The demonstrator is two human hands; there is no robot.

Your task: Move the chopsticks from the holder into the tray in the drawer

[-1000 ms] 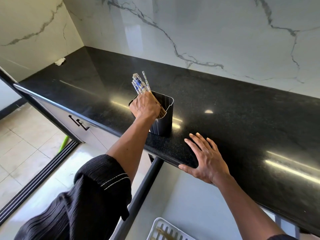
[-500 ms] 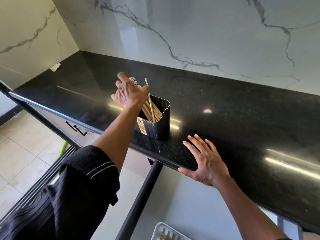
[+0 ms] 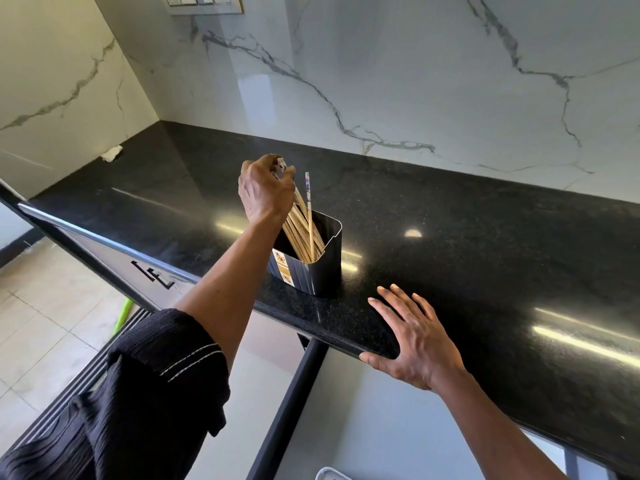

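Observation:
A dark ribbed holder (image 3: 320,265) stands near the front edge of the black countertop (image 3: 450,237). Several wooden chopsticks (image 3: 299,233) lean out of it to the left. My left hand (image 3: 265,190) is closed around the upper ends of the bundle, with their lower ends still inside the holder. One chopstick (image 3: 309,216) with a blue-patterned top stands apart, outside my grip. My right hand (image 3: 414,336) lies flat and spread on the counter's front edge. Below it the drawer (image 3: 363,427) stands open, and a corner of the white tray (image 3: 329,474) shows at the bottom edge.
White marble walls rise behind and to the left of the counter, with a switch plate (image 3: 202,1) high up. A crumpled white scrap (image 3: 112,153) lies in the far left corner. A shut drawer with a black handle (image 3: 154,273) is at the left, above a tiled floor.
My left hand has risen from down at the holder's mouth, drawing the bundle of chopsticks partway up and leftward. The right hand has stayed on the counter edge.

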